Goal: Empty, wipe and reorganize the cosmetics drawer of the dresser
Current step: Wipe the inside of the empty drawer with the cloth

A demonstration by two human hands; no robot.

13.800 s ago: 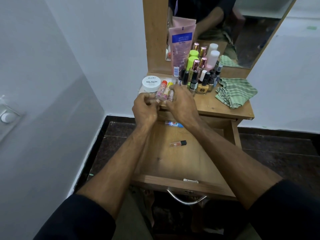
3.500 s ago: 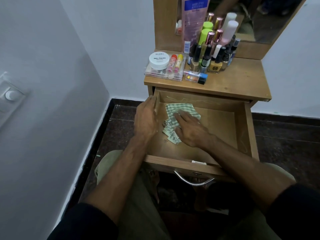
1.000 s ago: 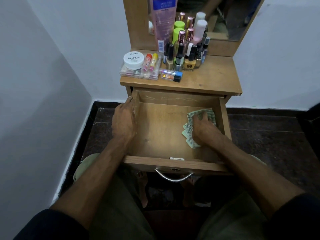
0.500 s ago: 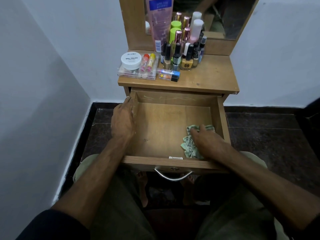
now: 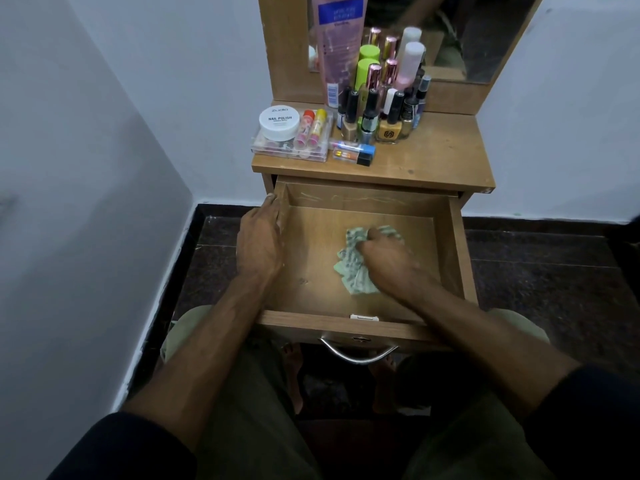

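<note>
Drawer [image 5: 363, 199] of the dresser stands pulled out and emptied, its bare wooden floor scuffed along the back wall. Right hand [image 5: 388, 263] presses flat, fingers curled over a green checked cloth [image 5: 353, 271] bunched mid-drawer; the cloth looks soft, light and limp, best gripped as a wad under the palm. Left hand [image 5: 258, 242] lies half open, clasping the drawer's left wall to steady it. Bottles and tubes crowd the table [image 5: 443, 157] above, probably light, some glass and fragile.

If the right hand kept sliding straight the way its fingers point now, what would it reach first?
Probably the wooden drawer's back wall: the right hand, pressing the green checked cloth, points there across bare drawer floor, though depth is uncertain.
</note>
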